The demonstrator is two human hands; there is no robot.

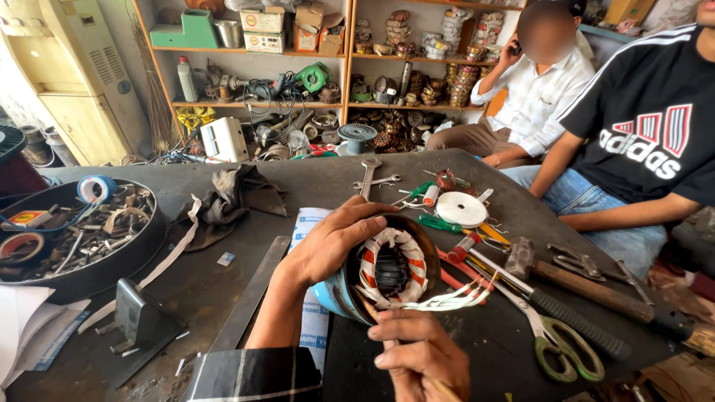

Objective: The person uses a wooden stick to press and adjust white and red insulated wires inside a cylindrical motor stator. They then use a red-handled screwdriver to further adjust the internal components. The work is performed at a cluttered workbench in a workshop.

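Note:
My left hand [331, 242] grips a round motor stator [391, 272] with a blue metal shell, tilted so its open face points at me. White and red tape wraps the windings inside it, and several white leads [454, 299] stick out to the right. My right hand [421, 357] is just below the stator, pinching a thin stick-like tool [366, 305] whose tip touches the lower edge of the winding.
A round tray of scrap parts and tape rolls [82, 238] sits at left, a dark rag [227, 201] behind. A hammer [588, 286], scissors [555, 339], pliers, screwdrivers, spanners [370, 179] and a white tape roll [461, 208] lie at right. Two people sit beyond the table's right edge.

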